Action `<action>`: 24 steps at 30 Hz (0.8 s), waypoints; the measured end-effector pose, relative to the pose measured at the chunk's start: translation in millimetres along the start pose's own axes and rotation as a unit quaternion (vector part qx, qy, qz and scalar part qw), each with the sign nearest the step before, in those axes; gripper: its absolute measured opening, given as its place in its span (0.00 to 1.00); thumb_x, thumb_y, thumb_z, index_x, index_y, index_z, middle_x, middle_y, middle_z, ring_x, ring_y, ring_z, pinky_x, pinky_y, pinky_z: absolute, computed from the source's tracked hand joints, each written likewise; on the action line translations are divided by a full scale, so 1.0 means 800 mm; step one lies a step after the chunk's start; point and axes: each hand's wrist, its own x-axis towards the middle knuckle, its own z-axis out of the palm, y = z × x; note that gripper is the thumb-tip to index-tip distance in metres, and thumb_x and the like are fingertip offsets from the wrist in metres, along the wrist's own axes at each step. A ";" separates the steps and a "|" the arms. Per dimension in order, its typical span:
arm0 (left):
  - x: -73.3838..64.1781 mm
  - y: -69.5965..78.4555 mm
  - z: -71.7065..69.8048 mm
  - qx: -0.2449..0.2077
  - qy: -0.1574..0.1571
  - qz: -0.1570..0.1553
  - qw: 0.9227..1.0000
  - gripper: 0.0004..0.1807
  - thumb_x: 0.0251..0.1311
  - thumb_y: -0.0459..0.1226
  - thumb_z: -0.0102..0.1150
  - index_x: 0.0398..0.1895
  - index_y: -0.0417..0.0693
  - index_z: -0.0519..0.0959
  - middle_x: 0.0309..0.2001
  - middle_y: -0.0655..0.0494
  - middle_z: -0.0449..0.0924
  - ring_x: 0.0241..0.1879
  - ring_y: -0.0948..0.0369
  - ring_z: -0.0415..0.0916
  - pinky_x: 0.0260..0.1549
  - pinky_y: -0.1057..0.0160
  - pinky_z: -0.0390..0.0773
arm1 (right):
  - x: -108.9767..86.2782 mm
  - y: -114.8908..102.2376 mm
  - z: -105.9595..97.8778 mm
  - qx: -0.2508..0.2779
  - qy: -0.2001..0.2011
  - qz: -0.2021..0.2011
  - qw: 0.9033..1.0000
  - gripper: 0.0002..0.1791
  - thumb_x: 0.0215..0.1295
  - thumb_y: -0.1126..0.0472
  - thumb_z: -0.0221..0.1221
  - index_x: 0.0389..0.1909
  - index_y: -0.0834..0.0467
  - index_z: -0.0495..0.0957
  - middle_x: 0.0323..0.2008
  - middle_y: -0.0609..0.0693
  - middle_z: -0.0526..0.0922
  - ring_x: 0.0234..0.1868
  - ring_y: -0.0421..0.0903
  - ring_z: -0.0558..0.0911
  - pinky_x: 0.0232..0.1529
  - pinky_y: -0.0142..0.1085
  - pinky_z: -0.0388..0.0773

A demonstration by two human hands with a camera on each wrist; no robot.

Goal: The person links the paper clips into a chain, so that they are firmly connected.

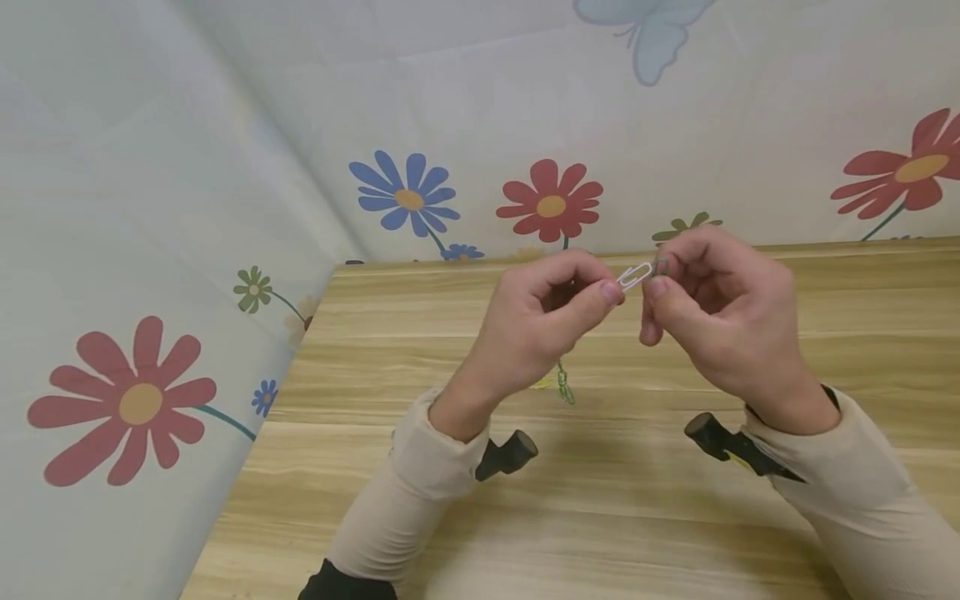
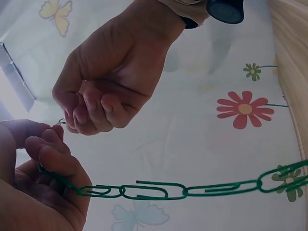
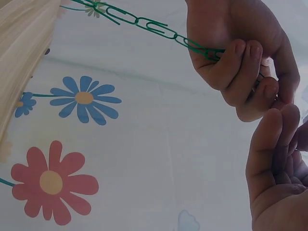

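Observation:
In the head view my left hand (image 1: 543, 312) pinches a whitish paper clip (image 1: 636, 275) between thumb and index finger, with its looped end pointing at my right hand (image 1: 738, 312). The right thumb and forefinger pinch a small green paper clip (image 1: 662, 267), right at the end of the whitish one. From the curled fingers of the left hand runs a chain of green paper clips (image 2: 154, 190), taut-looking in both wrist views. Its lower part (image 1: 565, 387) shows below the left wrist in the head view; the fingers hide its upper end.
Below both hands lies a wood-grain table (image 1: 360, 358). A small yellow piece (image 1: 543, 382) shows beside the hanging chain. Behind and to the left stands a pale flower-printed cloth (image 1: 450, 83). Dark wrist-camera mounts (image 1: 510, 454) jut from both sleeves.

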 end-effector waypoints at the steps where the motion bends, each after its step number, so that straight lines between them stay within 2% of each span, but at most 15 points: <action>1: 0.000 0.000 0.000 -0.003 -0.004 -0.002 1.000 0.05 0.66 0.27 0.56 0.38 0.31 0.80 0.25 0.51 0.69 0.22 0.56 0.64 0.23 0.62 0.66 | 0.000 0.000 0.000 -0.003 -0.001 -0.002 1.000 0.03 0.59 0.79 0.55 0.30 0.76 0.71 0.21 0.54 0.76 0.17 0.42 0.79 0.18 0.28 0.73; 5: 0.002 0.000 0.002 -0.019 -0.024 -0.022 0.999 0.05 0.66 0.29 0.56 0.35 0.33 0.79 0.24 0.51 0.69 0.20 0.56 0.63 0.21 0.62 0.64 | -0.002 0.002 0.002 -0.014 -0.009 -0.012 1.000 0.03 0.59 0.77 0.55 0.30 0.76 0.72 0.22 0.54 0.76 0.18 0.41 0.79 0.20 0.28 0.74; 9: 0.002 -0.001 0.004 -0.039 -0.025 -0.038 0.998 0.07 0.67 0.31 0.54 0.34 0.34 0.78 0.21 0.50 0.67 0.17 0.55 0.60 0.16 0.62 0.60 | -0.002 0.003 0.003 -0.017 -0.010 -0.018 1.000 0.03 0.59 0.77 0.55 0.31 0.76 0.71 0.22 0.54 0.77 0.19 0.41 0.79 0.20 0.27 0.73; 17: 0.001 -0.005 0.003 -0.057 -0.003 -0.020 0.998 0.07 0.66 0.30 0.53 0.34 0.31 0.77 0.21 0.50 0.65 0.16 0.57 0.58 0.16 0.63 0.59 | -0.003 0.005 0.004 0.022 -0.003 -0.016 1.000 0.05 0.59 0.78 0.56 0.31 0.78 0.71 0.23 0.55 0.77 0.19 0.42 0.79 0.20 0.28 0.74; 24: 0.002 -0.004 0.002 -0.073 -0.016 -0.031 0.997 0.09 0.66 0.32 0.53 0.33 0.33 0.76 0.20 0.51 0.63 0.15 0.58 0.57 0.15 0.63 0.57 | -0.003 0.006 0.004 0.042 -0.010 -0.021 0.999 0.06 0.60 0.77 0.58 0.31 0.78 0.71 0.23 0.56 0.77 0.19 0.42 0.79 0.20 0.28 0.74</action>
